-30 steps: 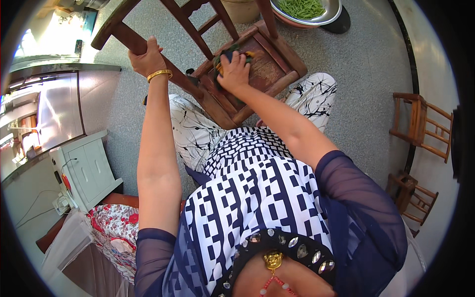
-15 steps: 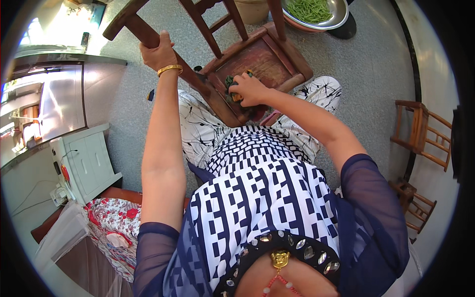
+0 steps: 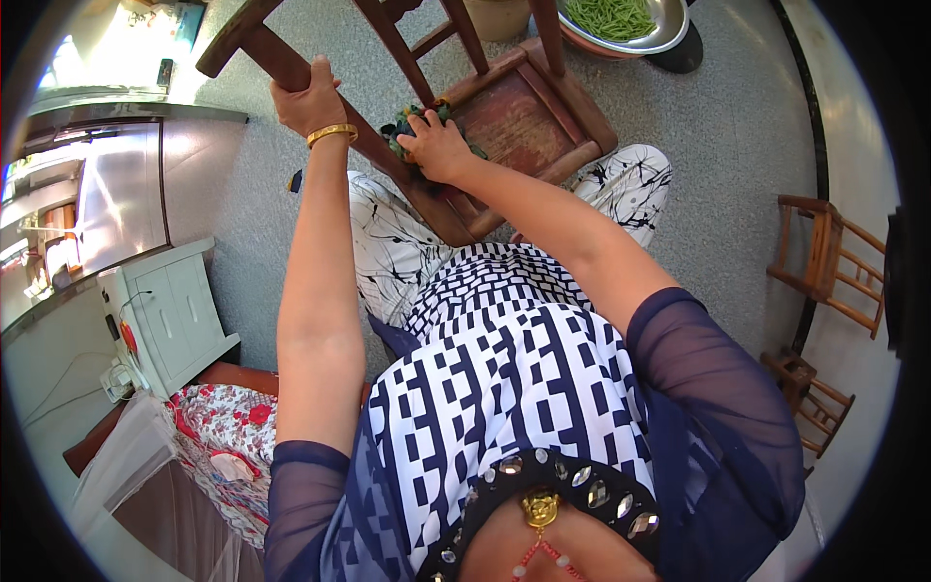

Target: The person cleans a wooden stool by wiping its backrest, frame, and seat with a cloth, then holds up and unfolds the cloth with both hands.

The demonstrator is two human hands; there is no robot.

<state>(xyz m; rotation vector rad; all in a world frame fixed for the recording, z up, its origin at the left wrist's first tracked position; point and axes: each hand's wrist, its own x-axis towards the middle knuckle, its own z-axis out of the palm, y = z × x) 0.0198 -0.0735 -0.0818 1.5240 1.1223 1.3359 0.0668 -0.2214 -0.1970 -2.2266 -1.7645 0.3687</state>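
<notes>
A worn reddish-brown wooden chair (image 3: 524, 121) lies tipped over in front of me, its panel facing up near my knees. Around one of its legs, at the upper left, my left hand (image 3: 308, 100) is wrapped, with a gold bangle at the wrist. My right hand (image 3: 438, 145) presses a dark green patterned cloth (image 3: 400, 126) against the panel's left edge, close to where that leg joins. The fingers are bent over the cloth, and part of it is hidden beneath the palm.
Beyond the chair stands a metal bowl of green beans (image 3: 611, 17), beside a beige bucket (image 3: 498, 17). Two small wooden chairs (image 3: 824, 252) are by the right wall. A white cabinet (image 3: 170, 320) and a flowered cloth (image 3: 228, 436) are at the left.
My right hand has slid the cloth left and away from me across the panel, toward the leg. My left hand keeps its hold, and the chair has barely shifted.
</notes>
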